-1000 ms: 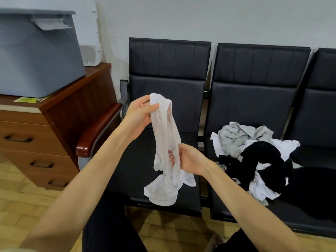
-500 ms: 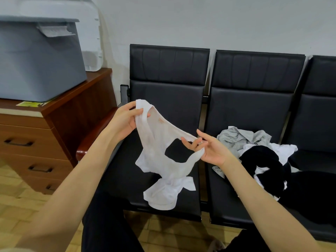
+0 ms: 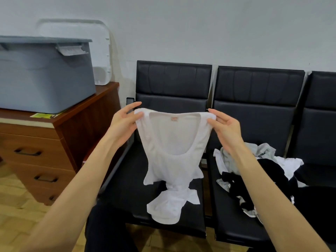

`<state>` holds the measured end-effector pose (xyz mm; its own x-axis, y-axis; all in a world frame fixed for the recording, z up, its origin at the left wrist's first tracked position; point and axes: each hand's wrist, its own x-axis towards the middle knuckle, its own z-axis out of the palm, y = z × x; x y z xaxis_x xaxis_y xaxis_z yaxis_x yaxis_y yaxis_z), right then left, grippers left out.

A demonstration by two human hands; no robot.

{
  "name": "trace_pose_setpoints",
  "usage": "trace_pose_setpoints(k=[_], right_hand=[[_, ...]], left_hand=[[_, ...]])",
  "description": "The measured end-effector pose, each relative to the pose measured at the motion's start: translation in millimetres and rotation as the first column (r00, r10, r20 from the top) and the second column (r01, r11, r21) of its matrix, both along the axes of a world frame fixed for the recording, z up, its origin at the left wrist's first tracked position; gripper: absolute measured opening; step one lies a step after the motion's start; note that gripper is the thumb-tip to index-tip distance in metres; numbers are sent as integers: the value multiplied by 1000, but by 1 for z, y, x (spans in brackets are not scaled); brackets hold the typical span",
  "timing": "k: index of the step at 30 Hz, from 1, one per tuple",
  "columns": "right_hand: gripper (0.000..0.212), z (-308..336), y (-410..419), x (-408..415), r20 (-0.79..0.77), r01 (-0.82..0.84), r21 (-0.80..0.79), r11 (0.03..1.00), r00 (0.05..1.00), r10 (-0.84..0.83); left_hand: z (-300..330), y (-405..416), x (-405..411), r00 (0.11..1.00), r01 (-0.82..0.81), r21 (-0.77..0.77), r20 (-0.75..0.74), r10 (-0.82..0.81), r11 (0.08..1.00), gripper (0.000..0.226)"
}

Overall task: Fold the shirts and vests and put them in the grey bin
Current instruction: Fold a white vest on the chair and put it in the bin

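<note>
Since the earlier frame both hands have spread apart, stretching the white vest [image 3: 172, 157] flat. Left hand [image 3: 125, 124] and right hand [image 3: 225, 130] each pinch a shoulder strap; its hem rests on the black seat [image 3: 127, 193]. Grey bin [image 3: 43, 73] sits on the wooden tabletop [image 3: 101, 95].

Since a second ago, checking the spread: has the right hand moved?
Yes. The right hand moved right, from the left black seat toward the middle backrest.
</note>
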<state>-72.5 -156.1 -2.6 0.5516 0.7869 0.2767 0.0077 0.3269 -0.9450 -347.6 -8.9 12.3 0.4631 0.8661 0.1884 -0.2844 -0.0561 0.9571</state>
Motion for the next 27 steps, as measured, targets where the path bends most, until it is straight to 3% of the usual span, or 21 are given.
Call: trace_pose_setpoints(k=[2, 4, 9, 15, 20, 23, 27], right_hand=[[38, 14, -1, 0, 218, 83, -14, 996, 973, -78], [42, 26, -1, -1, 392, 148, -17, 989, 911, -129], [35, 37, 0, -3, 614, 234, 22, 972, 764, -198], [19, 37, -9, -9, 687, 330, 233, 915, 609, -395], [8, 46, -15, -12, 672, 367, 405, 837, 501, -545], [1, 61, -15, -20, 604, 381, 458, 803, 530, -596], [10, 91, -23, -36, 474, 290, 388, 875, 751, -459]], left_hand=[[7, -2, -3, 999, 10, 108, -36, -6, 994, 42], [12, -4, -4, 987, -65, 233, -128, 97, 970, 39], [13, -6, 2, 952, -212, 406, -120, 282, 889, 27], [10, -3, 7, 871, -369, 546, -80, 485, 752, 24], [19, -8, 5, 861, -360, 632, -58, 505, 686, 19], [34, -13, 5, 862, -382, 642, -13, 507, 665, 17], [58, -17, 4, 869, -436, 595, 82, 489, 675, 13]])
